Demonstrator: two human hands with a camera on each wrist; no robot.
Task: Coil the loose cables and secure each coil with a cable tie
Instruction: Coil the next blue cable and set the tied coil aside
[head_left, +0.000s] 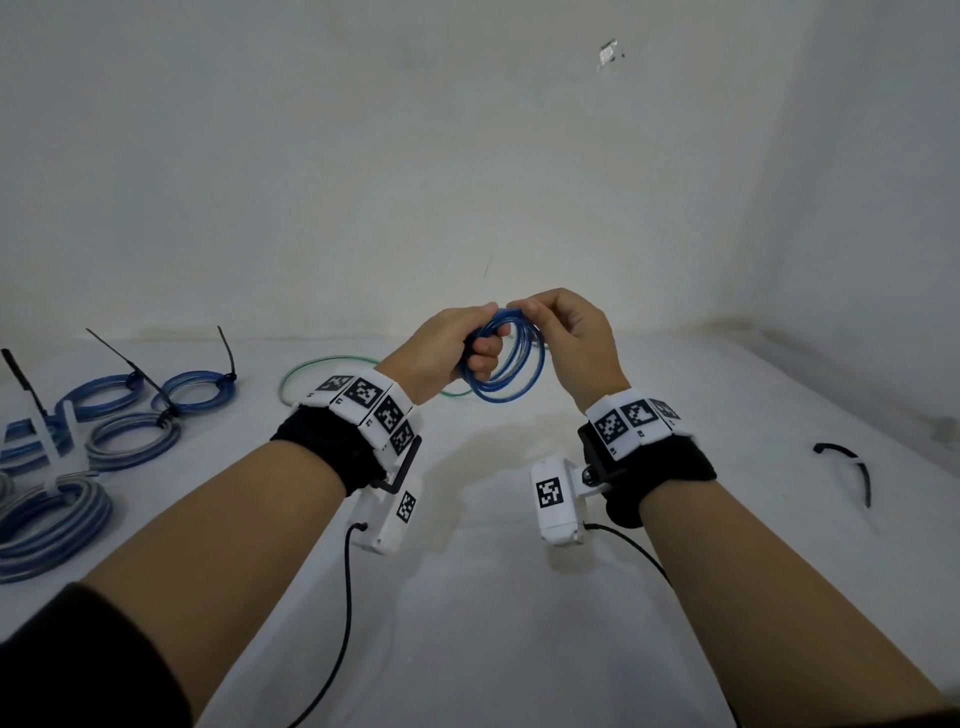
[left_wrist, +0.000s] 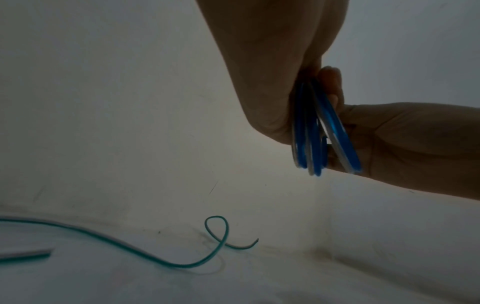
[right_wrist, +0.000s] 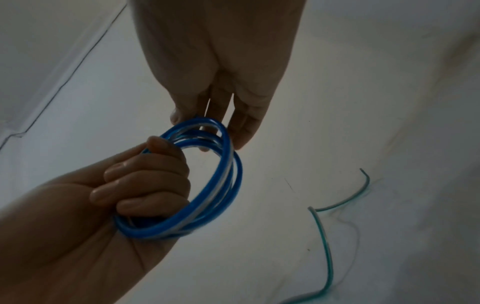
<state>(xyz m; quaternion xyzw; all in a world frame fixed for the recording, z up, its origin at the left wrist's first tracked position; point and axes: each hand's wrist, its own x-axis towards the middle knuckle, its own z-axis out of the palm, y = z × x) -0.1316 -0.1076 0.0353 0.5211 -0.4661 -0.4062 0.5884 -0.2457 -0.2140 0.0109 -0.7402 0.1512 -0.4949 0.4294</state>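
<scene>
The head camera looks forward and down from above both forearms, the blue coil (head_left: 506, 358) mid-frame over the white tabletop (head_left: 493, 597) and a wall behind it. The left wrist camera sits close beneath the left hand (left_wrist: 272, 72), facing the coil edge-on. The right wrist camera looks past the right hand (right_wrist: 221, 67) into the coil's open ring. All three share the coil and the green cable (right_wrist: 324, 236) beyond it.
</scene>
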